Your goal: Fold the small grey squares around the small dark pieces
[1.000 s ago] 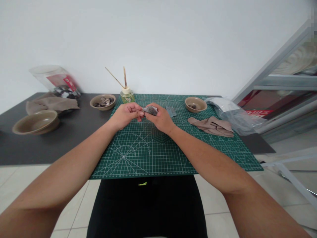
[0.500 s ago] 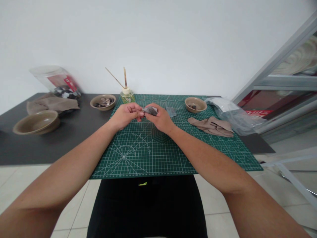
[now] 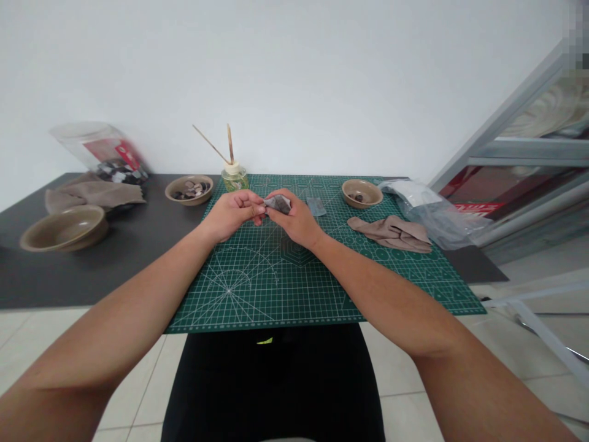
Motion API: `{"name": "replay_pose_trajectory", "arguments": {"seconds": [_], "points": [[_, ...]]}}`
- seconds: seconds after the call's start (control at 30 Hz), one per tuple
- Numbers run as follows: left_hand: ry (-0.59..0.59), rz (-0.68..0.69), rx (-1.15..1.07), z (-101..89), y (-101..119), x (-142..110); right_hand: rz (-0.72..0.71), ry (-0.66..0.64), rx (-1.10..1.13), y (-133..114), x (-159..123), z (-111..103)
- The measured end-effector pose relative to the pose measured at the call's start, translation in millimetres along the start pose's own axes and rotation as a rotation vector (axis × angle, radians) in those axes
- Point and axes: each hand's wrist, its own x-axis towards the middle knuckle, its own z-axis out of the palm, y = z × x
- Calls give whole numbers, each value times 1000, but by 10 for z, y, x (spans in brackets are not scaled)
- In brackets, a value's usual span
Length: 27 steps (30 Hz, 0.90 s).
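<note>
Both of my hands meet over the back middle of the green cutting mat [image 3: 257, 294]. Between them is a small crumpled grey-and-white packet [image 3: 278, 204], its contents hidden. My left hand [image 3: 235, 213] pinches the packet's left end between thumb and fingertips. My right hand [image 3: 297, 220] is closed around its right side, thumb in front. Just behind the right hand lies a flat, clear plastic piece [image 3: 315, 207] on the mat.
A small bowl [image 3: 189, 201] of dark and pale pieces is at left, another bowl [image 3: 362, 204] at right. Brown cloth [image 3: 391, 233] and a plastic bag [image 3: 437, 209] lie nearby. A reed diffuser [image 3: 234, 177], large bowl [image 3: 64, 239], second cloth [image 3: 94, 195] and clear jar [image 3: 99, 144] stand left.
The view has shifted very slightly. My hands stay in nearly the same place, still holding the packet, which shows a little more of its upper surface.
</note>
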Motion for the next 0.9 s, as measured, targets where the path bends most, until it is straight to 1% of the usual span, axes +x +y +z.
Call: {"name": "replay_pose_trajectory", "arguments": {"seconds": [0.37, 0.63, 0.9], "points": [[-5, 1, 12, 15, 20, -9, 7, -21, 14, -21, -6, 5], [3, -2, -21, 18, 17, -2, 6, 14, 41, 11, -11, 19], [4, -16, 0, 34, 37, -15, 11, -3, -31, -11, -24, 9]]}}
